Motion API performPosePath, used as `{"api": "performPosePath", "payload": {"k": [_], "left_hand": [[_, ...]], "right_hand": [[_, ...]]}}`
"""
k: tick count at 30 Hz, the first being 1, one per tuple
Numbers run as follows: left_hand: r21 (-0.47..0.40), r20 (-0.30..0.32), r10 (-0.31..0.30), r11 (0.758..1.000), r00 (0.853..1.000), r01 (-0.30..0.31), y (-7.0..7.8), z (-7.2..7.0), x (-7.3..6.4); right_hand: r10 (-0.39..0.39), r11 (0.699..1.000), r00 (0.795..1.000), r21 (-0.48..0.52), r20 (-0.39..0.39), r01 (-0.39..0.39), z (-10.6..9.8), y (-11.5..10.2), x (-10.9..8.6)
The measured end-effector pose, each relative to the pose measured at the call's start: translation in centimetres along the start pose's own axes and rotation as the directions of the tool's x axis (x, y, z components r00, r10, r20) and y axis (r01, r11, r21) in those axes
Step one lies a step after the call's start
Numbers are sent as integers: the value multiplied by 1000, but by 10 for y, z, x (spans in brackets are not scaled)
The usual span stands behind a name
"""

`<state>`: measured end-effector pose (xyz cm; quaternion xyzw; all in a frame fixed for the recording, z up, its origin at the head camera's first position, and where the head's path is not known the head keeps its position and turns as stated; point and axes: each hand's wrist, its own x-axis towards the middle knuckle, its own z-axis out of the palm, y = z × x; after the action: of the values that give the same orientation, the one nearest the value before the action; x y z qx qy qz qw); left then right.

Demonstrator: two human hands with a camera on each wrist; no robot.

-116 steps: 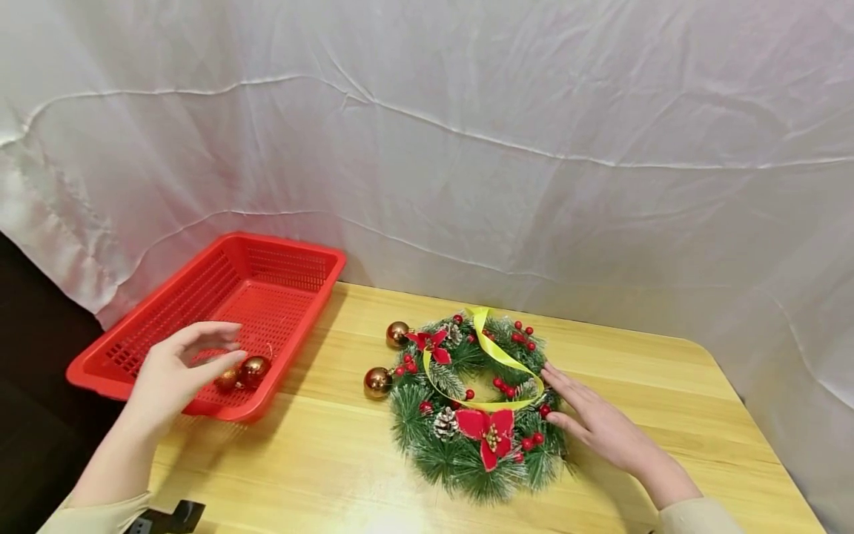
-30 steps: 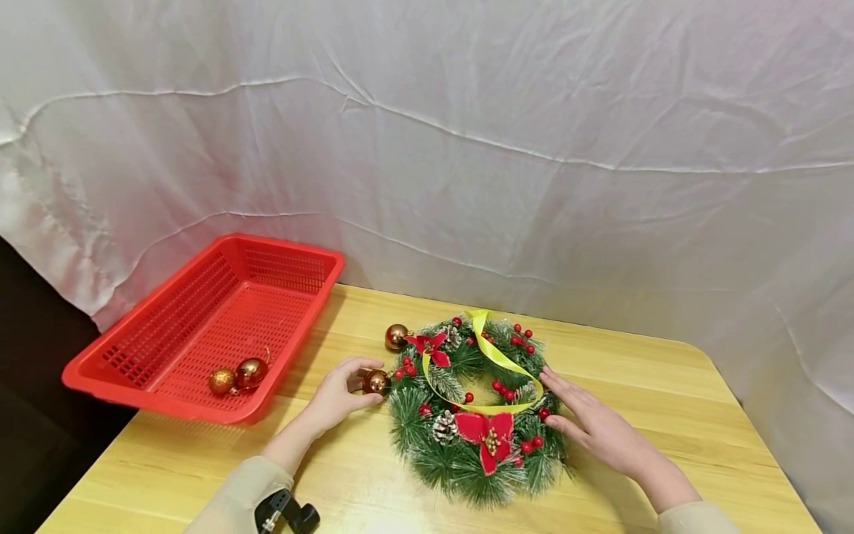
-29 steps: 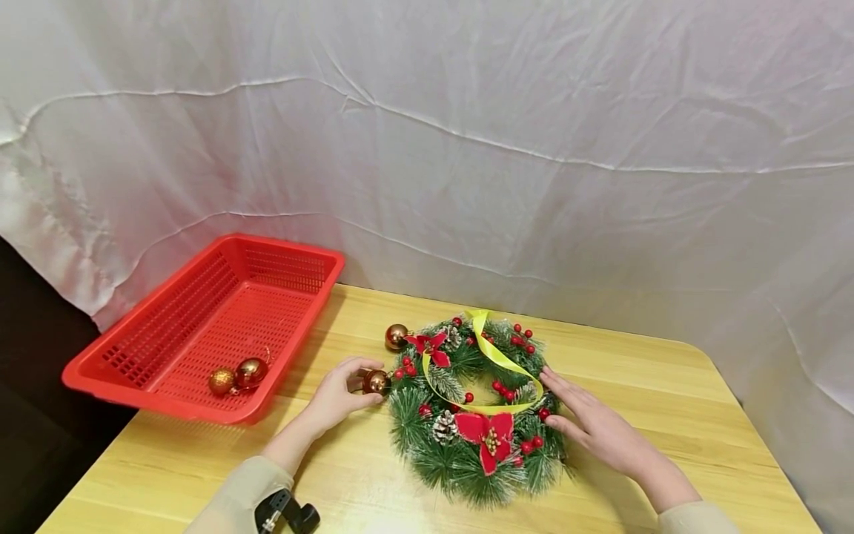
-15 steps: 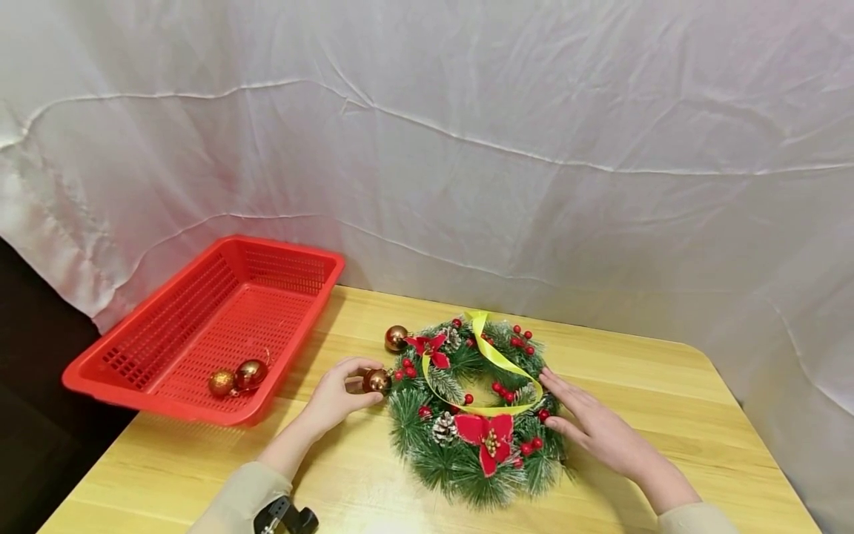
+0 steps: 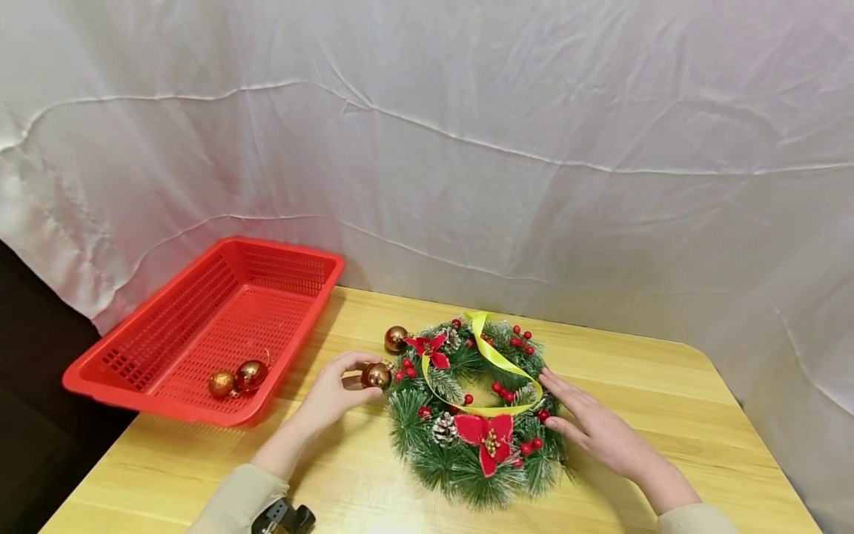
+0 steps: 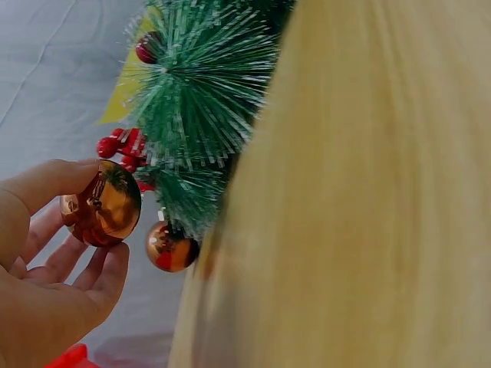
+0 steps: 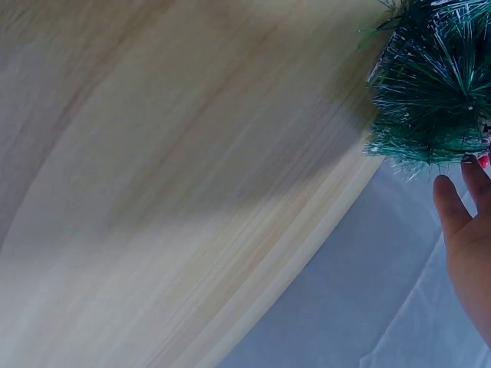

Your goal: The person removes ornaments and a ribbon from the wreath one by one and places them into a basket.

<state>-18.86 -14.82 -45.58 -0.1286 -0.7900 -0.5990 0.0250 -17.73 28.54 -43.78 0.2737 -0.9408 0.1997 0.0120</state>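
A green Christmas wreath (image 5: pixel 427 437) with red berries, pine cones, red poinsettias and a yellow ribbon (image 5: pixel 500 359) lies on the table. At its left edge my left hand (image 5: pixel 331 393) pinches a shiny copper bauble (image 5: pixel 376 375) between thumb and fingers. The left wrist view shows that bauble (image 6: pixel 111 207) up close, the thumb on its upper side. Another copper bauble (image 5: pixel 396 339) sits by the wreath's upper left. On the opposite side my right hand (image 5: pixel 594 423) touches the wreath's right edge, its fingers straight.
A red plastic basket (image 5: pixel 293 356) stands at the left on the wooden table (image 5: pixel 667 386). Inside it lie a glittery gold bauble (image 5: pixel 222 383) and a shiny copper one (image 5: pixel 251 374). A pale curtain (image 5: pixel 467 148) hangs behind the table.
My left hand came from over the basket to the bauble beside the wreath, and has since raised it slightly. The right hand stays at the wreath's edge.
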Motion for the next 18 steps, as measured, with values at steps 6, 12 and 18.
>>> {"api": "performPosePath", "payload": {"k": [6,12,18], "left_hand": [[8,-14,41,999,999,-41,13,-7,-1],[-22,-37,72,997,997,-73,21,-14,-1],[-18,-61,87,996,994,-88,29,-20,-1]], "right_hand": [[-1,1000,1000,0,0,1,0,0,0],[-1,1000,1000,0,-1,1,0,0,0],[5,1000,1000,-3,1,-5,0,0,0]]}}
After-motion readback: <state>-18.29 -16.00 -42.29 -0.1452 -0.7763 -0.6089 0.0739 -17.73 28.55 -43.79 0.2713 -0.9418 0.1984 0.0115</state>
